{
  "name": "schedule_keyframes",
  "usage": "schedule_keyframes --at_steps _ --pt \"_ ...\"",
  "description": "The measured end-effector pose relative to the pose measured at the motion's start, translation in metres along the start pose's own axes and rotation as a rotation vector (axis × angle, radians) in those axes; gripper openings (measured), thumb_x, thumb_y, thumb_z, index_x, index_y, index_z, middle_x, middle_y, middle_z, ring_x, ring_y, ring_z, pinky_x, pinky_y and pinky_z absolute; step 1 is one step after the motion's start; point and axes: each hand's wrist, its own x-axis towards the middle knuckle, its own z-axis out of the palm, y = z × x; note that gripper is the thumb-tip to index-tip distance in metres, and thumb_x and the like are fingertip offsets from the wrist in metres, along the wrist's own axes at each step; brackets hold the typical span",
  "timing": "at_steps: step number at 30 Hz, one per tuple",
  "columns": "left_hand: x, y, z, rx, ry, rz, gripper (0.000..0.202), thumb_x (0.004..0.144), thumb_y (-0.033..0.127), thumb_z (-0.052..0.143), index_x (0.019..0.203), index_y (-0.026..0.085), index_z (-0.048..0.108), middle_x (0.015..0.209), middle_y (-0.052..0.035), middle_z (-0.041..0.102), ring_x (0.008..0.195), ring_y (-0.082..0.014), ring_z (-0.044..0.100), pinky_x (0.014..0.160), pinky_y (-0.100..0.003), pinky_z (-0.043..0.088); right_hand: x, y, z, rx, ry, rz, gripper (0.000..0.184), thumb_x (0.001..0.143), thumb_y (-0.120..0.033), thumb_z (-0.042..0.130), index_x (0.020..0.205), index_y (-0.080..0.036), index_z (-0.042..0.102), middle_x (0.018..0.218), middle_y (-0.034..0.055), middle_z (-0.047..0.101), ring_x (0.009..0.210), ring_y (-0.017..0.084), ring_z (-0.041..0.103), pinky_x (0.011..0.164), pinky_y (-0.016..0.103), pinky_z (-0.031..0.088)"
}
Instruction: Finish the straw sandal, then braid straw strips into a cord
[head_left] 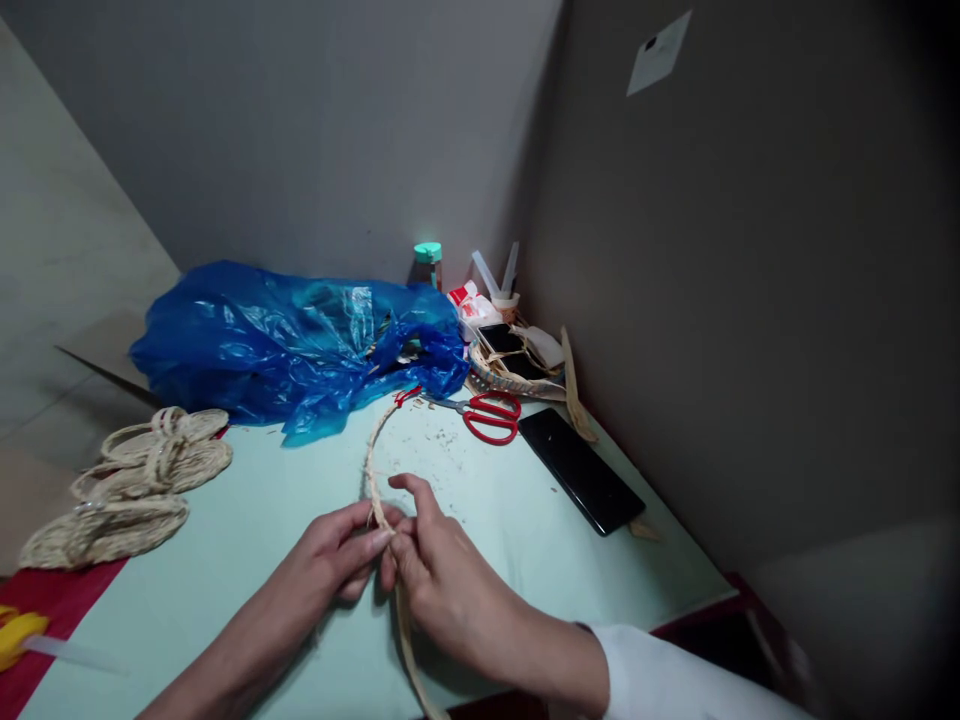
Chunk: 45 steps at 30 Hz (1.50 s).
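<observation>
A thin braid of pale straw-like fibre (370,462) curves over the table, its far end tied with red string (407,396). My left hand (341,550) pinches the near end of this braid between thumb and fingers. Right beside it, my right hand (435,570) is closed on the same spot, thumb and fingers together and the index finger partly raised. Loose flat strands (406,635) hang from under my right hand toward the table's front edge. Red-handled scissors (491,417) lie beyond the hands, their blades close to the red string.
A blue plastic bag (292,340) spreads across the back. Several woven sandals (105,530) stand at the left, near a yellow-handled tool (19,635). At the right lies a black phone (581,470); behind it are fibre strips (574,390) and a green-lidded jar (428,255). Walls enclose the table (247,500).
</observation>
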Motion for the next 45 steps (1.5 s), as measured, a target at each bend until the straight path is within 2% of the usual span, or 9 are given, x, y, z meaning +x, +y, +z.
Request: schedule_keyframes --at_steps 7,11,17,20,23,34,38,43,45 --pt "0.002 -0.003 -0.006 0.139 0.221 0.073 0.014 0.082 0.033 0.060 0.077 0.020 0.058 0.073 -0.0006 0.061 0.072 -0.0187 0.055 0.070 -0.028 0.044 0.007 0.001 -0.003 -0.037 -0.132 0.042 0.058 0.098 -0.028 0.036 0.151 -0.018 0.015 0.093 0.0076 0.070 0.084 0.020 0.064 0.078 0.031 0.048" --pt "0.002 -0.009 -0.013 0.244 0.260 0.092 0.019 0.087 0.040 0.053 0.087 0.023 0.062 0.082 -0.0010 0.065 0.080 -0.0203 0.057 0.078 -0.028 0.046 0.022 -0.011 -0.022 -0.240 -0.225 -0.018 0.045 0.096 -0.034 0.043 0.139 -0.020 0.044 0.094 0.0089 0.069 0.082 0.022 0.064 0.072 0.030 0.045" --pt "-0.007 -0.010 -0.007 0.311 0.243 0.040 0.029 0.086 0.046 0.050 0.070 0.024 0.061 0.068 -0.0001 0.061 0.068 -0.0192 0.055 0.065 -0.024 0.048 0.086 -0.002 -0.060 -0.466 0.159 -0.008 0.034 0.097 -0.030 0.041 0.120 -0.013 0.058 0.083 0.0082 0.069 0.085 0.021 0.061 0.078 0.030 0.039" --pt "-0.012 -0.009 -0.003 0.390 0.225 0.009 0.029 0.086 0.045 0.048 0.071 0.026 0.063 0.075 -0.0008 0.066 0.073 -0.0204 0.058 0.070 -0.025 0.049 0.124 0.015 -0.062 -0.478 0.249 -0.001 0.037 0.095 -0.028 0.045 0.128 -0.013 0.050 0.082 0.0063 0.067 0.081 0.020 0.059 0.075 0.029 0.037" --pt "-0.017 -0.015 -0.005 0.465 0.214 -0.004 0.026 0.084 0.046 0.050 0.081 0.028 0.069 0.094 -0.0016 0.072 0.093 -0.0242 0.062 0.082 -0.026 0.049 0.148 0.026 -0.059 -0.459 0.291 -0.002 0.019 0.092 -0.025 0.049 0.099 -0.014 0.063 0.077 0.0054 0.065 0.074 0.018 0.056 0.071 0.028 0.035" --pt "-0.037 -0.020 -0.017 0.465 0.199 0.007 0.029 0.081 0.051 0.052 0.071 0.030 0.068 0.073 -0.0005 0.069 0.073 -0.0227 0.062 0.070 -0.026 0.053 0.161 0.056 -0.065 -0.189 0.428 0.097 0.010 0.079 -0.024 0.062 0.086 -0.017 0.061 0.065 -0.0012 0.063 0.062 0.014 0.059 0.058 0.022 0.039" --pt "-0.041 -0.012 -0.016 0.435 0.363 -0.045 0.030 0.078 0.054 0.056 0.084 0.029 0.073 0.095 -0.0025 0.074 0.097 -0.0270 0.063 0.085 -0.029 0.052 0.163 0.055 -0.063 -0.098 0.468 0.099 0.008 0.079 -0.025 0.059 0.081 -0.017 0.061 0.063 -0.0008 0.063 0.059 0.013 0.058 0.056 0.022 0.040" --pt "-0.041 -0.005 -0.025 0.414 0.189 -0.033 0.043 0.080 0.060 0.053 0.094 0.027 0.075 0.107 -0.0055 0.074 0.100 -0.0301 0.064 0.087 -0.034 0.053 0.161 0.048 -0.065 0.003 0.512 0.098 0.008 0.076 -0.024 0.061 0.073 -0.017 0.059 0.060 -0.0007 0.061 0.057 0.013 0.058 0.058 0.022 0.042" --pt "-0.043 -0.012 -0.031 0.394 0.291 -0.036 0.044 0.077 0.062 0.055 0.095 0.027 0.075 0.108 -0.0057 0.074 0.105 -0.0320 0.063 0.091 -0.037 0.052 0.161 0.046 -0.065 0.046 0.519 0.103 0.006 0.072 -0.020 0.062 0.069 -0.017 0.057 0.057 -0.0011 0.060 0.057 0.013 0.057 0.058 0.022 0.042"
